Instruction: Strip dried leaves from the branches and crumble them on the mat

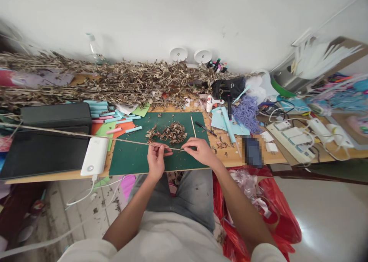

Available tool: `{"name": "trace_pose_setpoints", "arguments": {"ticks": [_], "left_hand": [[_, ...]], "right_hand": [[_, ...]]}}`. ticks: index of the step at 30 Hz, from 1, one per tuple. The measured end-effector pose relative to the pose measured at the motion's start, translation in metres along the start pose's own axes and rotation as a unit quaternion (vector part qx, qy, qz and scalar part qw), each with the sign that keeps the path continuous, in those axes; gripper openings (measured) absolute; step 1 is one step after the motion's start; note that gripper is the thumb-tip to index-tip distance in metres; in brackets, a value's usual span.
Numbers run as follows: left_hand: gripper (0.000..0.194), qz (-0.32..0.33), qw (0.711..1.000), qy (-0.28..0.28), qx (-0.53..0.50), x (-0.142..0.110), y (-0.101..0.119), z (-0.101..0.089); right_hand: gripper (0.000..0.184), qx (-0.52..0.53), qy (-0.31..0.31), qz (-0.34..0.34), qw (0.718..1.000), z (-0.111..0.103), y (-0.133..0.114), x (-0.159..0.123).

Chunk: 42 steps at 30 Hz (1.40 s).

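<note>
Dried stem (115, 139) pinched in two hands above the green mat (129, 160)

Over the mat's near half, the left hand (156, 158) grips the stem between thumb and fingers. The right hand (198, 150), near the mat's right side, has thumb and fingertips closed on the stem's near end. From the left hand, the stem runs out past the mat's left edge, crossing in front of a white power bank (94, 156) and leaving view. Crumpled dry leaves (175, 133) lie on the mat, just beyond both hands. A dark pen (205, 128) lies across the mat's right edge.
</note>
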<state>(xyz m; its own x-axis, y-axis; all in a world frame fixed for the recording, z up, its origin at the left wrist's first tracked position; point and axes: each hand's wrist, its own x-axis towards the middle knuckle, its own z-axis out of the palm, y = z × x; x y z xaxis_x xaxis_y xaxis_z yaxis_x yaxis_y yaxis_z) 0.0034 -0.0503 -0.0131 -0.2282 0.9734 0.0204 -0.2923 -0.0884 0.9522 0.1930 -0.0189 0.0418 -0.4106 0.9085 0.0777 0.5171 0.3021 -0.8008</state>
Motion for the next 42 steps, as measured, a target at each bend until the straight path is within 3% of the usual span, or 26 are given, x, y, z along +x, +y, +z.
{"name": "trace_pose_setpoints", "arguments": {"ticks": [9,14,17,21,25,27,30,36,42], "left_hand": [[0.027,-0.004,1.0,0.005,-0.005,0.001,-0.002,0.001],[0.026,0.001,1.0,0.012,0.002,0.002,-0.002,0.001],[0.027,0.001,1.0,0.016,-0.008,0.001,0.0,0.001],[0.026,0.01,0.999,0.03,-0.017,0.0,0.007,0.001],[0.024,0.039,0.998,0.044,-0.026,0.001,0.019,-0.001],[0.026,0.05,0.997,0.058,-0.032,0.002,0.026,-0.004],[0.03,0.04,0.995,0.06,-0.062,-0.001,0.034,-0.006],[0.031,-0.062,0.994,-0.074,-0.057,-0.02,0.033,0.006],[0.023,-0.058,0.998,-0.031,-0.008,-0.015,0.021,0.005]], "right_hand": [[0.024,-0.08,0.107,0.018,0.991,-0.015,0.01,0.004],[0.033,-0.055,0.102,-0.004,0.993,-0.012,-0.002,0.026],[0.032,-0.069,0.107,0.009,0.992,-0.015,-0.002,0.023],[0.03,-0.038,0.026,0.035,0.998,-0.029,0.002,-0.001],[0.043,-0.014,-0.097,0.047,0.994,-0.036,-0.001,-0.015],[0.036,0.009,-0.128,0.061,0.99,-0.032,-0.005,-0.014],[0.026,0.041,-0.105,0.071,0.991,-0.018,-0.012,-0.01],[0.02,0.096,-0.075,0.059,0.991,0.014,-0.021,-0.002],[0.016,0.13,-0.052,0.057,0.988,0.018,-0.016,-0.003]]}}
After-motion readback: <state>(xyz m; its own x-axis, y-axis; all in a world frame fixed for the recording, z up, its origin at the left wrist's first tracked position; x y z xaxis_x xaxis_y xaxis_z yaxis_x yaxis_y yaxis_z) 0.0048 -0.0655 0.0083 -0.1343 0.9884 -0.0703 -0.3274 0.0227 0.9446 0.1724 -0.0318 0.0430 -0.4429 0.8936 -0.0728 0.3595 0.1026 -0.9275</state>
